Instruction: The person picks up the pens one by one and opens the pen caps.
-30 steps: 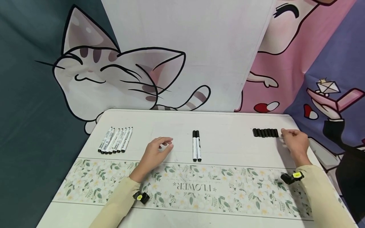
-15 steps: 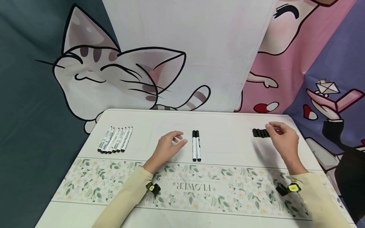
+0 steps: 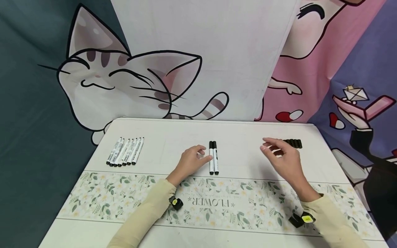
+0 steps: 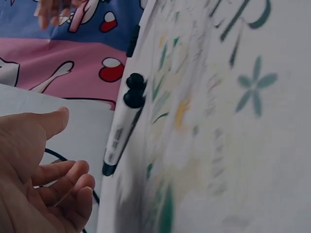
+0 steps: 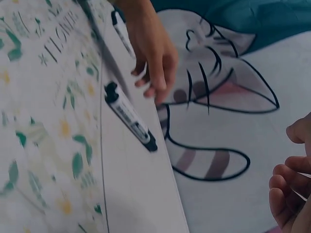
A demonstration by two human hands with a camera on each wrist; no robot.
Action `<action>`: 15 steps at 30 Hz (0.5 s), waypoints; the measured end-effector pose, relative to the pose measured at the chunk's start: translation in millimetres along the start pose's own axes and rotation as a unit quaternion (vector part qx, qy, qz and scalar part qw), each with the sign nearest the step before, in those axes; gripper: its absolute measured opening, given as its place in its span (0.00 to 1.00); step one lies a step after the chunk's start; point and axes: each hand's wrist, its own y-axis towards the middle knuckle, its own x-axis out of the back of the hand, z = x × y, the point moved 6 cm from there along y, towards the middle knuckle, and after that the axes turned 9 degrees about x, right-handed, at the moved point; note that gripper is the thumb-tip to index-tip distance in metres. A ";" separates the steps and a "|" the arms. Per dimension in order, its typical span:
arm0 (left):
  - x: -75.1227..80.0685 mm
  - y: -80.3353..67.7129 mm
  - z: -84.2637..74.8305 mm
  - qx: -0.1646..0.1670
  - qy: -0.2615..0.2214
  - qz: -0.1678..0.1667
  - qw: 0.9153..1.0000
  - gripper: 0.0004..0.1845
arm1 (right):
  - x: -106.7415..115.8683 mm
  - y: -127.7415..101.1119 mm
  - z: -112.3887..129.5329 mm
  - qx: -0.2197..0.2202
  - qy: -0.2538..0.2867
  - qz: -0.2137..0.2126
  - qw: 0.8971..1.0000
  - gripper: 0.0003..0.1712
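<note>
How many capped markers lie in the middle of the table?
2: both capped markers lie side by side, touching, at the table's centre, beside the left hand. None looks hidden.

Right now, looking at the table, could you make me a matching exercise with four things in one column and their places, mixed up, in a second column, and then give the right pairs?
Things:
1. row of uncapped markers
2. pair of capped markers
3. row of black caps
4. left hand

Places:
A. far right of the table
B. table centre, lying side by side
C. just left of the centre pair
D. far left of the table

Pairs: 1-D, 2-B, 3-A, 4-C
</note>
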 end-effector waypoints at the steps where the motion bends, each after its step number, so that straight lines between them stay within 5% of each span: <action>1: -3.2 0.6 0.7 0.003 0.001 0.003 1.000 0.30 | -3.9 -1.0 4.1 0.009 0.003 0.007 1.000 0.18; 15: -24.6 7.1 -0.3 0.032 0.036 0.016 0.999 0.33 | -46.6 -13.6 40.0 0.071 0.029 0.078 0.994 0.18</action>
